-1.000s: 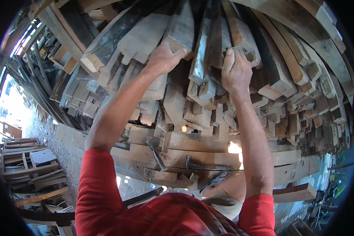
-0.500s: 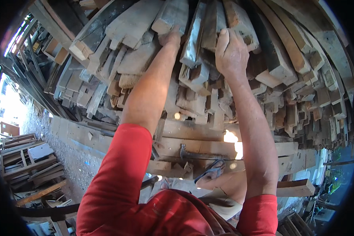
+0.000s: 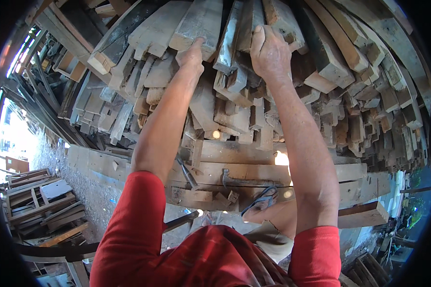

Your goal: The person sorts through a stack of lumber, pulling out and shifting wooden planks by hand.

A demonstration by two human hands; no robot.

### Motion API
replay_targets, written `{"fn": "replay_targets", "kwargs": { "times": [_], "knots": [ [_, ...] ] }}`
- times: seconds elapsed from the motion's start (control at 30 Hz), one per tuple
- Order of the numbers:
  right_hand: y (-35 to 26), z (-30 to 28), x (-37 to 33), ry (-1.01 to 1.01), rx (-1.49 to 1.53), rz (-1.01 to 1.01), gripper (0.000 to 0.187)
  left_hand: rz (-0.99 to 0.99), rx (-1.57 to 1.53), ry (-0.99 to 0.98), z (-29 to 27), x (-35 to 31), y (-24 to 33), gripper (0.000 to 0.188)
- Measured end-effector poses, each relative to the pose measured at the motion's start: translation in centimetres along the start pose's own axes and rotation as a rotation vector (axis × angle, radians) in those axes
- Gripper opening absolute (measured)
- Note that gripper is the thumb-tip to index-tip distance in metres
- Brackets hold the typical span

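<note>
Both my arms reach up to a stack of rough timber. My left hand [image 3: 190, 58] is closed under the near end of a thick wooden beam [image 3: 197, 26], with a digit up against its end face. To the right, my right hand [image 3: 272, 56] is curled over the ends of the timber, thumb upward, gripping a narrower wooden beam [image 3: 250, 26]; its fingertips are hidden. A metallic-looking grey strip [image 3: 229, 40] lies between the two beams. Beside the right hand is another squared beam [image 3: 283, 21] with a worn end.
Below the stack, a claw hammer [image 3: 251, 182] and a chisel-like tool [image 3: 187, 173] lie on planks [image 3: 215, 170]. My sandalled foot [image 3: 261, 203] is close to them. Slatted wooden frames [image 3: 43, 201] stand at the left, and a timber end [image 3: 364, 215] juts out at the right.
The thick beam at my left hand now sticks out farther toward me and sits a little more to the left. My right hand keeps its place on the timber. The view has shifted slightly.
</note>
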State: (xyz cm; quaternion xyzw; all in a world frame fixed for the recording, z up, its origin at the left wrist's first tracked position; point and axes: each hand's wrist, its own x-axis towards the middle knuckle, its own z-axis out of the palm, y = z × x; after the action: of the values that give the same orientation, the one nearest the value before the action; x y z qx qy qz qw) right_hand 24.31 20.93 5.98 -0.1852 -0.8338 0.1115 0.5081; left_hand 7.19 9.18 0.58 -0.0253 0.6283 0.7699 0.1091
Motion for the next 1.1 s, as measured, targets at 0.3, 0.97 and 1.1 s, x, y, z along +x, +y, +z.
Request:
{"fn": "replay_targets", "kwargs": {
  "times": [0.3,0.97,1.1],
  "knots": [
    [-0.5,0.6,0.1,0.0,0.001,0.001,0.035,-0.123,0.035,0.022,-6.3,-4.4,0.3,0.081],
    [-13.0,-7.0,-13.1,-0.375,0.26,0.509,0.048,-0.052,0.005,-0.162,-20.4,-19.8,-1.4,0.066],
    [-8.1,-2.2,-22.4,-0.609,0.298,0.849,0.06,-0.112,-0.16,-0.124,-19.6,-19.2,-6.9,0.064]
  ]
}}
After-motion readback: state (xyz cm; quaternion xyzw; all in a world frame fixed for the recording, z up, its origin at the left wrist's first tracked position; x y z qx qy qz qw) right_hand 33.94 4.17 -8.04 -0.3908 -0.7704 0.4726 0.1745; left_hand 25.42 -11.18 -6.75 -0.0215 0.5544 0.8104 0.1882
